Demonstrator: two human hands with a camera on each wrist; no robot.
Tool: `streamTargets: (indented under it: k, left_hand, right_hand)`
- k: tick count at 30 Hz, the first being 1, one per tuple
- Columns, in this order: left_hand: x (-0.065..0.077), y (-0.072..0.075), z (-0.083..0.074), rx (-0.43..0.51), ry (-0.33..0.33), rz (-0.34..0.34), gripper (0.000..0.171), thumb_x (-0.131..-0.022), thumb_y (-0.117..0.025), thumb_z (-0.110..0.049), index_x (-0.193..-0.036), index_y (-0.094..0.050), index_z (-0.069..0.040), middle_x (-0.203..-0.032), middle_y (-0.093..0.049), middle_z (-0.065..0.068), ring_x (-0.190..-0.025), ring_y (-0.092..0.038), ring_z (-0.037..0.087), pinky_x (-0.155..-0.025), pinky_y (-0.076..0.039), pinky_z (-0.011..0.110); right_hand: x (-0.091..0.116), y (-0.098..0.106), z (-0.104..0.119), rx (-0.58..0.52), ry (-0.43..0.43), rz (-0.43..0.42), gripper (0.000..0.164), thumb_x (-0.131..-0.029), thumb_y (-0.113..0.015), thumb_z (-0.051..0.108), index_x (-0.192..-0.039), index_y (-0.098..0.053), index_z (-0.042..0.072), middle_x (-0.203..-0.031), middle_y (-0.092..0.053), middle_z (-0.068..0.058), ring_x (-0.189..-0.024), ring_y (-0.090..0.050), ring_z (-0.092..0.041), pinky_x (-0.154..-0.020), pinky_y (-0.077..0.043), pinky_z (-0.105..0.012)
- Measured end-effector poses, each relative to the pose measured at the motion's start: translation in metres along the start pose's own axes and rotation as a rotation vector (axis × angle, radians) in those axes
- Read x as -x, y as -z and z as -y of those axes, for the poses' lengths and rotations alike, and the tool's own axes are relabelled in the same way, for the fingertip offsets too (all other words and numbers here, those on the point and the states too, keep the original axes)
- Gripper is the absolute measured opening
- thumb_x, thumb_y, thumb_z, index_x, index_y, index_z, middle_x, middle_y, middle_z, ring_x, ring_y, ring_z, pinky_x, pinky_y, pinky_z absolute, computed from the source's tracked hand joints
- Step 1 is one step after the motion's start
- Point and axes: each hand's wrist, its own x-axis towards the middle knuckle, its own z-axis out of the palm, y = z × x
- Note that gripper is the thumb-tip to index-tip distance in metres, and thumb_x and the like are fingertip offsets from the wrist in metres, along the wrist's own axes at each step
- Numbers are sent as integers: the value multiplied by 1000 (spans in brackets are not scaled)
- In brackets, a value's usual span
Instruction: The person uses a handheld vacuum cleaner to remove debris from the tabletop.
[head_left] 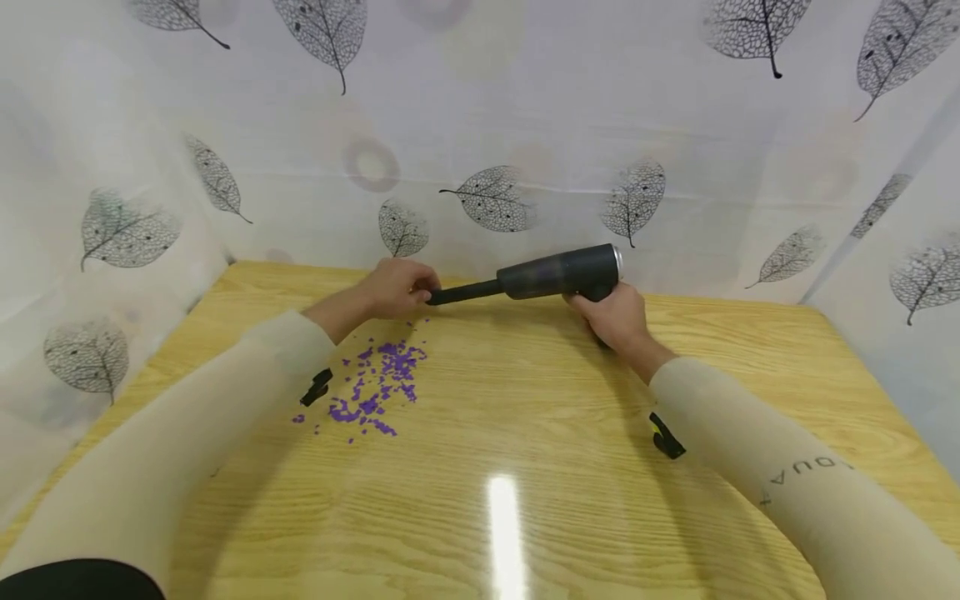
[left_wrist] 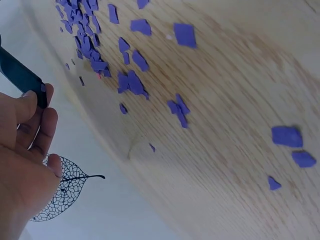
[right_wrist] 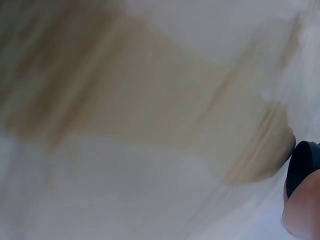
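A black handheld vacuum cleaner (head_left: pixel 562 272) with a long thin nozzle (head_left: pixel 468 292) is held above the back of the wooden table. My right hand (head_left: pixel 617 317) grips its handle under the body; in the right wrist view only part of that hand (right_wrist: pixel 302 210) and the black handle (right_wrist: pixel 303 162) show at the right edge. With thumb and fingers my left hand (head_left: pixel 397 287) pinches the nozzle's far end, seen closer in the left wrist view, where a small purple bit clings near the tip. Purple paper scraps (head_left: pixel 397 362) lie scattered on the table just nearer than the left hand.
The wooden table (head_left: pixel 525 392) reaches back to a pale curtain (head_left: pixel 315 183) with printed leaves, which hangs along the back and both sides. Stray purple scraps (left_wrist: pixel 287 136) lie apart from the main heap. A bright light reflection falls on the table's front middle.
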Motion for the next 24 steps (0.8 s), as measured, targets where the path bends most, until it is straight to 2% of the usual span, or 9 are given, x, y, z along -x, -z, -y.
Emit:
streamTargets:
  k: [8,16,21,24]
  left_hand:
    - [-3,-3,4,-34,31,8,16,-88,-56,-12,-101,-64,-11,-95,-65,2,-91,-58,21,-94,-37,49]
    - [-4,-6,9,-60,80,57,14,-89,-56,-13,-101,-62,-12,-96,-64,2,-93,-56,22,-95,-33,52]
    - [-1,-6,9,-50,51,72,14,-89,-57,-15,-101,-63,-13,-96,-65,1,-92,-57,21,-96,-33,51]
    - [0,-7,7,-57,22,85,14,-89,-57,-16,-101,-63,-13,-95,-66,1,-92,-58,22,-96,-34,50]
  right_hand:
    - [-3,-6,5,36,32,1,51,-72,-65,58,-78,-58,8,-61,-57,-5,-61,-53,-22,-57,-43,-34]
    - [-10,-9,10,101,80,3,52,-72,-65,58,-75,-57,6,-64,-57,-8,-63,-53,-24,-57,-43,-35]
    - [-12,-8,11,133,90,15,54,-72,-64,58,-76,-57,5,-69,-58,-10,-67,-52,-26,-61,-44,-36]
    - [-11,-7,10,130,90,32,53,-72,-64,58,-75,-57,5,-65,-59,-9,-66,-54,-25,-61,-45,-35]
